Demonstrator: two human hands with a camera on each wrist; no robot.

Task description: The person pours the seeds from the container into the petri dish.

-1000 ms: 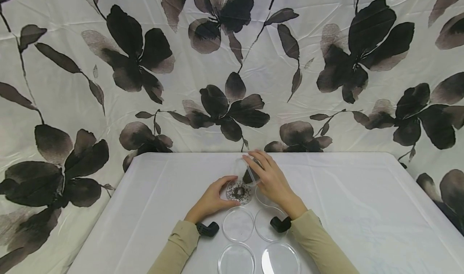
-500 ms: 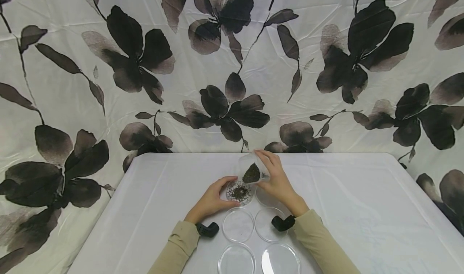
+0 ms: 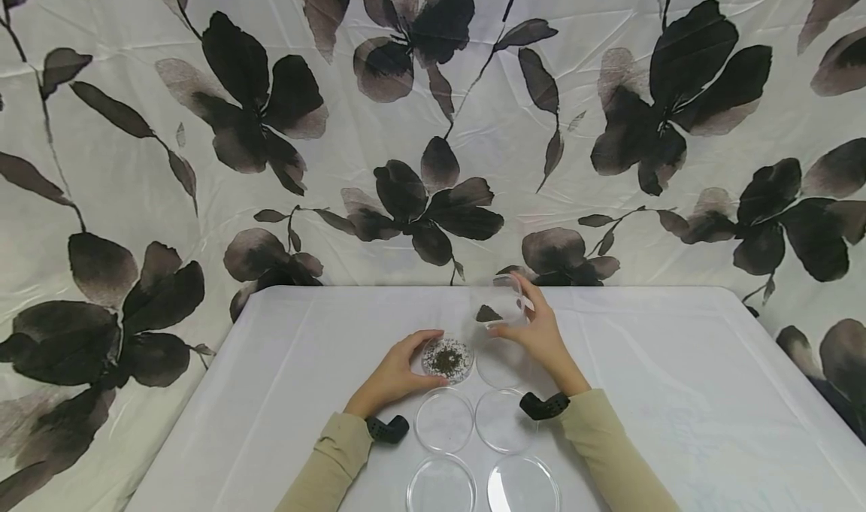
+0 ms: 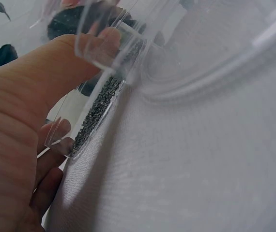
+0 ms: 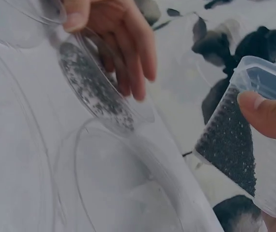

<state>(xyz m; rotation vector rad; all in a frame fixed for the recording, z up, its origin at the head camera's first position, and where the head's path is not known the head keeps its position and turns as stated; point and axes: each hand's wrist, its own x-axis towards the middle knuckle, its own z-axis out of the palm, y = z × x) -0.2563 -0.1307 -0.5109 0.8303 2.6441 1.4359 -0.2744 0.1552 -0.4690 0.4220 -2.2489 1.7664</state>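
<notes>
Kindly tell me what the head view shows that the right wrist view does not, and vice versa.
Only the head view: the sleeves, the black wrist devices and the table's far corners.
Only the right wrist view: the ribbed wall of the tub and the lower left-hand fingers.
Both: the left hand holding the speckled dish, the right hand holding the tub of dark grains, clear dishes and floral cloth.

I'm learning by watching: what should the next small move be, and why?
Probably a gentle shake of the dish by the left hand, which grips it: the dark grains look densest mid-dish and sparser toward its edge, and the right hand holds the tub off to one side.
</notes>
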